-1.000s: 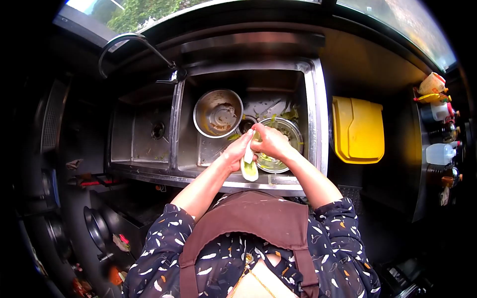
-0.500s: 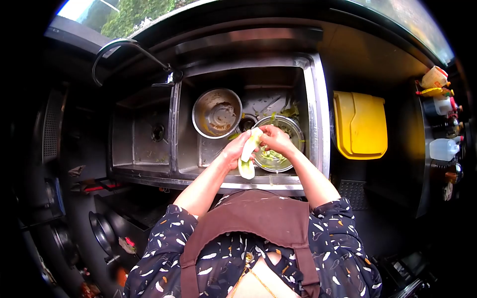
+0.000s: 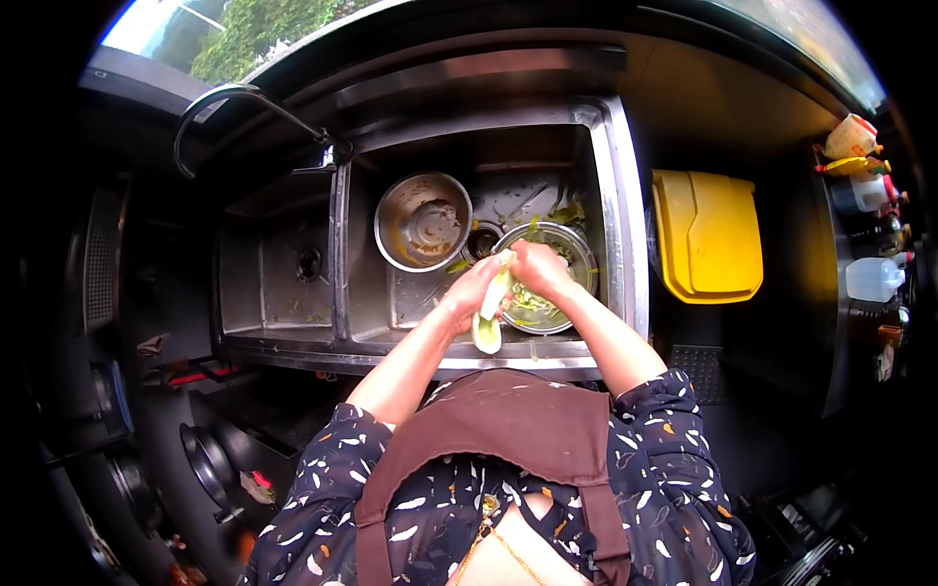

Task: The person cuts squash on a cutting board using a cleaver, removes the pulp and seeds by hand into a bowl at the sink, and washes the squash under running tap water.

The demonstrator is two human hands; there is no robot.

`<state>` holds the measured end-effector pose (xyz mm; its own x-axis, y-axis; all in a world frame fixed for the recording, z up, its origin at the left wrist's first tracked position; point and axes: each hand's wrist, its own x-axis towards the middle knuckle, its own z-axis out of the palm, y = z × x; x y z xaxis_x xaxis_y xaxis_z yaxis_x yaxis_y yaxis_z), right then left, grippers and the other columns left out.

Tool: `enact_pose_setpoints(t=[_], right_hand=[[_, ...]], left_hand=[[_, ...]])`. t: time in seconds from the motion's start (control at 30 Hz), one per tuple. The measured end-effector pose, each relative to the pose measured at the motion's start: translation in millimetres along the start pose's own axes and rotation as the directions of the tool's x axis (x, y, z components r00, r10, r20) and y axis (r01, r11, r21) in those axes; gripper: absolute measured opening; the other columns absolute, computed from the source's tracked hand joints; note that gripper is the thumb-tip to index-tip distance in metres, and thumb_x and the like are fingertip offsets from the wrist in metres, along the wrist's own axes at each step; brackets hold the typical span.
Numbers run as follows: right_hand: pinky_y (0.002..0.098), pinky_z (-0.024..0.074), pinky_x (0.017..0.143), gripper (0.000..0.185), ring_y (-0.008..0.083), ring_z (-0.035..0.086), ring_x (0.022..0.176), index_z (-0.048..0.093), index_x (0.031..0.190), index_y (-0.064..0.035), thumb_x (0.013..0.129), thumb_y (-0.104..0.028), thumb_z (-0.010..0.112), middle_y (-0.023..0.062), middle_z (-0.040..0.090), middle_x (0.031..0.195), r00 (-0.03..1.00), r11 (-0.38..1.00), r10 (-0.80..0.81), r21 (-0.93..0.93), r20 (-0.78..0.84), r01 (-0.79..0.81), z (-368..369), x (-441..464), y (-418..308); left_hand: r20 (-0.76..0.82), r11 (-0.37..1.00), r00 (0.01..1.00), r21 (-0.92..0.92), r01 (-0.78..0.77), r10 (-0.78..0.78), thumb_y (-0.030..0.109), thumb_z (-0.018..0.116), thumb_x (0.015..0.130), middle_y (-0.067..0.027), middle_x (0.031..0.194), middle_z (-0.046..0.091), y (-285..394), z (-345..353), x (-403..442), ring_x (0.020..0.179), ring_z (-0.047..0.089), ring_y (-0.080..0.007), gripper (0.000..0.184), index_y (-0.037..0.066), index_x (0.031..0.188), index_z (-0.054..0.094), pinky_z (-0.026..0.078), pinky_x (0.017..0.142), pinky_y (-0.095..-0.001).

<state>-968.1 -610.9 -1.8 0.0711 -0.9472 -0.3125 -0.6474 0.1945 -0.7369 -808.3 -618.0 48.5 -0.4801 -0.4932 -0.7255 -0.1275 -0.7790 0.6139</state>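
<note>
My left hand (image 3: 471, 296) is closed around a long, pale green and white leafy vegetable stalk (image 3: 488, 333), whose lower end hangs out below the fingers. At the stalk's upper end my right hand (image 3: 539, 269) is closed with bent fingers, pressed against it. The right fingertips are partly hidden, so the exact grip there is hard to see. Beneath the right hand, in the sink, stands a metal bowl (image 3: 593, 283) with shredded green and pale vegetable pieces (image 3: 532, 311) in it.
Left of that bowl sits a second metal bowl (image 3: 399, 246) with brownish residue. The sink drain (image 3: 484, 240) lies between them, with green scraps nearby. A faucet (image 3: 244, 90) arches over the left basin. To the right are a yellow lidded bin (image 3: 705, 239) and several bottles (image 3: 875, 279).
My right hand has moved slightly up and left to the stalk's top, its fingers now bent in against it. The left hand keeps hold of the stalk in nearly the same place.
</note>
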Motion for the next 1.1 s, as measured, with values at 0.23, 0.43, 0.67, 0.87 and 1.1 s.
enact_pose_setpoints(t=[0.23,0.43,0.67,0.87,1.1], right_hand=[[0.0351,0.05,0.081,0.052,0.0253,0.064,0.091,0.053,0.114,0.0042,0.076,-0.028,0.068,0.0164,0.065,0.097,0.991,0.938,-0.117,0.334,0.061,0.09,-22.2,-22.7,-18.4],[0.0407,0.0493,0.079,0.05,0.0359,0.064,0.09,0.051,0.108,0.0016,0.072,-0.028,0.069,0.0235,0.064,0.092,0.993,0.975,-0.107,0.199,0.05,0.095,-10.8,-5.6,-9.1],[0.0463,0.0482,0.073,0.028,0.0388,0.062,0.085,0.054,0.098,0.0003,0.079,-0.02,0.058,0.0229,0.064,0.085,0.992,0.992,-0.117,0.047,-0.05,0.12,-7.5,-7.3,-1.3],[0.0397,0.0493,0.08,0.037,0.0333,0.064,0.091,0.058,0.108,-0.0011,0.079,-0.023,0.06,0.0221,0.065,0.092,0.991,0.947,-0.122,0.305,0.058,0.098,-17.9,-1.9,8.1],[0.0451,0.0491,0.074,0.034,0.0387,0.063,0.083,0.057,0.09,0.0021,0.074,-0.027,0.064,0.0227,0.065,0.085,0.984,0.982,-0.177,0.059,-0.033,0.178,-18.2,-7.3,-5.7]], left_hand=[[0.004,0.997,0.997,-0.007,-0.081,0.082,0.039,0.035,0.1,-0.0064,0.076,0.057,2.0,-11.1,8.0,0.049,0.051,-0.0114,0.038,0.009,0.121,0.046,0.045,0.044,-0.0223],[0.003,0.978,0.986,0.124,-0.167,0.168,0.039,0.037,0.099,-0.0059,0.078,0.056,12.2,8.8,-2.1,0.049,0.05,-0.0096,0.042,0.01,0.129,0.041,0.045,0.043,-0.0218],[0.099,0.999,0.994,0.021,-0.042,0.04,0.038,0.037,0.1,-0.0093,0.073,0.058,10.3,-13.6,3.8,0.049,0.053,-0.0137,0.036,0.01,0.12,0.046,0.045,0.043,-0.0244],[0.122,0.991,0.992,-0.129,0.035,-0.019,0.038,0.037,0.1,-0.0091,0.073,0.059,14.1,-13.3,-1.8,0.048,0.052,-0.014,0.034,0.009,0.114,0.049,0.046,0.043,-0.024],[0.093,0.997,0.994,0.05,-0.057,0.052,0.034,0.036,0.1,-0.0067,0.071,0.057,17.1,1.4,-6.6,0.047,0.052,-0.0116,0.031,0.009,0.115,0.045,0.044,0.042,-0.0229]])
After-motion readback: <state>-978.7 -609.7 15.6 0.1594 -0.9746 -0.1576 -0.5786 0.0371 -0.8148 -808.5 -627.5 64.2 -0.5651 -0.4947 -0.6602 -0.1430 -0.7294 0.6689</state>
